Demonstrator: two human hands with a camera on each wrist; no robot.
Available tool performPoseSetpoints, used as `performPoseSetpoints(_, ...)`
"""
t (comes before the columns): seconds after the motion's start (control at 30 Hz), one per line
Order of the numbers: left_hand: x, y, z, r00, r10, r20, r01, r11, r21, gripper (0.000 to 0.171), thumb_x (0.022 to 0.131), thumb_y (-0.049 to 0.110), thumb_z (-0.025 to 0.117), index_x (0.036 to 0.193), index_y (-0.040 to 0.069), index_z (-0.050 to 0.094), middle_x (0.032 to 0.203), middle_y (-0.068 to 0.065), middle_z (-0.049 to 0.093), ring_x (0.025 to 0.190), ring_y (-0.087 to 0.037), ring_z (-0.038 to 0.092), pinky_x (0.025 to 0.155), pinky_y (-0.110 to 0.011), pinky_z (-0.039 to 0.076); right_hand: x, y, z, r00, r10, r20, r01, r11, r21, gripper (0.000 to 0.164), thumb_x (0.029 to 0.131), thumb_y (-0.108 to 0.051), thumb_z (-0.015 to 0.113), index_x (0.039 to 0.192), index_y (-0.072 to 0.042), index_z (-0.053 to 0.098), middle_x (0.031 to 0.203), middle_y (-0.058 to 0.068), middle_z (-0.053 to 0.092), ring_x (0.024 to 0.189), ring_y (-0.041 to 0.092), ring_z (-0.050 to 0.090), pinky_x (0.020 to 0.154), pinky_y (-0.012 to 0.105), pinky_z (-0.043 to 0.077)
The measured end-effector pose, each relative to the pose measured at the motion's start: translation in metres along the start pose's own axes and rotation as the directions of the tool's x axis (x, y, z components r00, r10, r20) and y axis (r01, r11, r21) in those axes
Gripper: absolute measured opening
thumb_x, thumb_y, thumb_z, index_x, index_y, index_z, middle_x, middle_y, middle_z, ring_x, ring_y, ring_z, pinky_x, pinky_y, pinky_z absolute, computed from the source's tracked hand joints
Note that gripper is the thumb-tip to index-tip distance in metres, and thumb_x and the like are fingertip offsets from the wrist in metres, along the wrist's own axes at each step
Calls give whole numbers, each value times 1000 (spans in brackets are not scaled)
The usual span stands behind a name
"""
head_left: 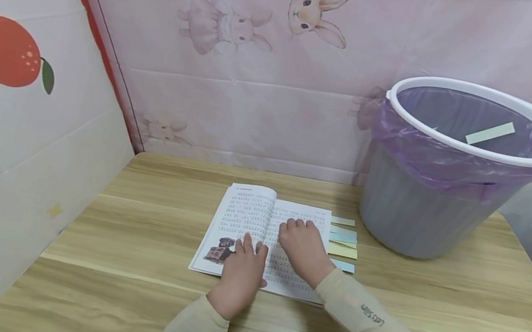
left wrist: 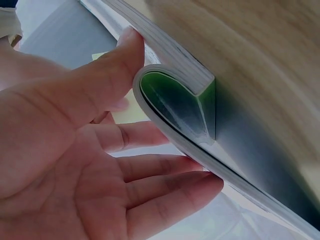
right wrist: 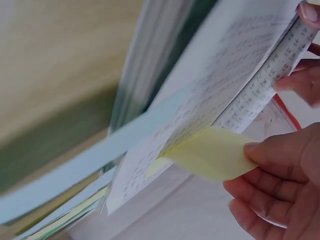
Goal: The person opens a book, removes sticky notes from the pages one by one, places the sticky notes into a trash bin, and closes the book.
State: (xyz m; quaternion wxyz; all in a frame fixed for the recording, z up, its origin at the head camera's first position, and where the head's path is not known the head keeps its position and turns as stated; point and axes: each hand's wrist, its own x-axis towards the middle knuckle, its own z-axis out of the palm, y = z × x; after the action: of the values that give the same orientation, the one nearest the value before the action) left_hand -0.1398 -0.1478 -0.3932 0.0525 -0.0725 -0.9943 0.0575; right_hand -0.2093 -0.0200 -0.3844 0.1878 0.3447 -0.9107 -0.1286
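Observation:
An open book point(head_left: 244, 210) lies on the table, with printed text on both pages and a picture low on the left page. My left hand point(head_left: 242, 274) rests across its lower middle; the fingers point(left wrist: 165, 200) extend along the left page and the thumb point(left wrist: 131, 47) touches the other side of the fold. Over the right page, my right hand point(head_left: 303, 250) pinches a yellow paper strip point(right wrist: 207, 154) between thumb and fingers. The strip bends up, its far end still against the page. From above, the right hand hides it. Blue and yellow strips point(head_left: 343, 252) stick out past the book's right edge.
A grey bin point(head_left: 414, 204) with a purple liner point(head_left: 456, 176) and white rim stands on the table behind and right of the book. A pale strip point(head_left: 491, 133) shows at its mouth. Printed cloth point(head_left: 255, 105) hangs behind the wooden table point(head_left: 135, 238).

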Motion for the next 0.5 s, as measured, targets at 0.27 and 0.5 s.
performPoseSetpoints(0.27, -1, 1, -3, 1000, -1, 1, 1, 1000, -1, 72, 68, 42, 81, 121, 0, 55, 130, -31, 52, 115, -43, 56, 65, -37, 57, 0, 12, 0, 995, 85, -59, -82, 995, 57, 14, 78, -3, 74, 87, -2, 63, 75, 8, 59, 65, 20, 59, 57, 30, 49)
performPoseSetpoints(0.5, -2, 1, -3, 1000, 0, 8, 0, 1000, -9, 72, 70, 42, 80, 122, 0, 54, 131, -32, 51, 116, -43, 55, 65, -37, 57, -2, 23, -4, 985, 144, -91, -136, 987, 87, 14, 77, 0, 74, 80, -2, 60, 70, 7, 57, 61, 19, 57, 54, 29, 48)
